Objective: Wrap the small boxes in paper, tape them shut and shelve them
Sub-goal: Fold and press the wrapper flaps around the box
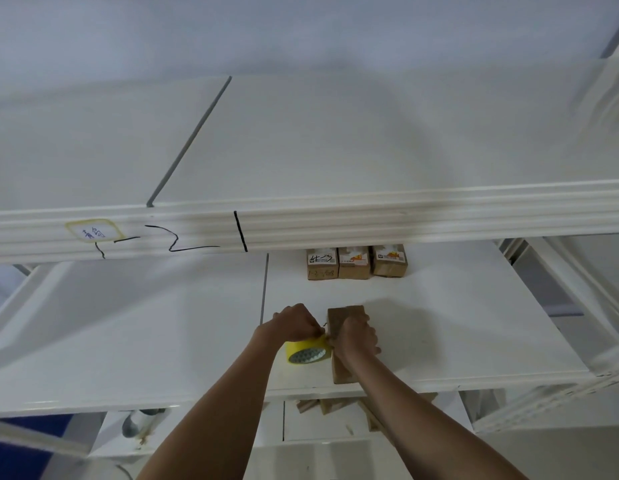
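Note:
A brown paper-wrapped box [342, 317] lies on the white middle shelf [474, 323] near its front edge. My right hand [356, 336] presses down on top of it, fingers curled over the paper. My left hand [294, 322] grips a roll of yellow tape [306, 349] held right against the box's left side. A short strip of tape runs from the roll to the box between my two hands. Three wrapped and labelled boxes [355, 263] stand side by side at the back of the same shelf.
A white upper shelf [370, 140] juts out above, its front rail [405, 216] marked with black pen lines and a yellow-edged label [93, 232]. Below the middle shelf lie brown paper scraps [318, 405] and a grey cylinder [138, 422]. A shelf upright [578, 306] stands at right.

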The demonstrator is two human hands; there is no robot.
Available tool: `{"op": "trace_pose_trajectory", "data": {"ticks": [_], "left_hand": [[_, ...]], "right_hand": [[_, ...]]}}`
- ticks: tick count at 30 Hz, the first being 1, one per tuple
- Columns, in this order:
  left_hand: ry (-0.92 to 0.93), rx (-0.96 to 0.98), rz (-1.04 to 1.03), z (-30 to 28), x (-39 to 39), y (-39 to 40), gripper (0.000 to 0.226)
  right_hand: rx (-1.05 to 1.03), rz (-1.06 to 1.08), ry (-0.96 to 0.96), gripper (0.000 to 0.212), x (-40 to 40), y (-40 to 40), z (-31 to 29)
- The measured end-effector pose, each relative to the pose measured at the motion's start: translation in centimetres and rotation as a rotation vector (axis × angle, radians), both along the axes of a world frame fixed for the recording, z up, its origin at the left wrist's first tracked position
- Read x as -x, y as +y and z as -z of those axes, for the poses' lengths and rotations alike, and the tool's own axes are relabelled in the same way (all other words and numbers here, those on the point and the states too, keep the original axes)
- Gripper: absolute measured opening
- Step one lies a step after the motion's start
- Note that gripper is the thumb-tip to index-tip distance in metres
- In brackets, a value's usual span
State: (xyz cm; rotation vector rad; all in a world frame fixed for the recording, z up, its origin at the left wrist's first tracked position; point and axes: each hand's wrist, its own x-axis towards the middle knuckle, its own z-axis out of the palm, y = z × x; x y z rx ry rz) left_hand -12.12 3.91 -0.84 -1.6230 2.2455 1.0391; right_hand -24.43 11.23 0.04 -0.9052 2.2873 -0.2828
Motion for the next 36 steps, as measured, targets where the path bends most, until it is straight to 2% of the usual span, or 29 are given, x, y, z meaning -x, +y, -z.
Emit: {"op": "trace_pose_trajectory", "data": {"ticks": [3, 7, 10, 14, 20, 24, 29, 36], "left_hand": [[-0.039, 0.005, 0.006, 0.0, 0.3, -0.4, 0.057], [-0.078, 0.012, 0.005, 0.1, 0.8, -1.1, 0.049], [-0.114, 0.003, 0.006, 0.1, 0.6, -1.4, 0.049], [-0.132, 0.009, 0.008, -0.3, 0.6, -1.3, 0.051], [-0.178, 0.052, 0.032, -0.2, 0.7, -1.6, 0.054], [-0.226, 0.160, 0.067, 0.4, 0.3, -1.3, 0.050], [-0.295, 0.308, 0.087, 0.6, 0.7, -0.2, 0.049], [-0.299, 0.357, 0.036, 0.6, 1.1, 1.3, 0.041]], "right_hand": [[-0.029, 0.012, -0.021, 0.089, 0.3, -0.6, 1.0], [-0.077, -0.011, -0.029, 0.074, 0.7, -0.9, 1.0], [-0.159, -0.048, -0.006, 0.090, 0.2, -1.0, 0.5], [-0.121, -0.046, -0.037, 0.084, 0.3, -0.8, 0.4], [-0.047, -0.051, -0.040, 0.103, 0.7, -0.2, 1.5], [-0.075, -0.077, -0.028, 0.115, 0.7, -0.1, 1.6], [-0.069, -0.101, 0.011, 0.114, 0.7, 0.4, 1.7], [-0.234, -0.127, 0.061, 0.126, 0.8, -1.5, 1.0]]}}
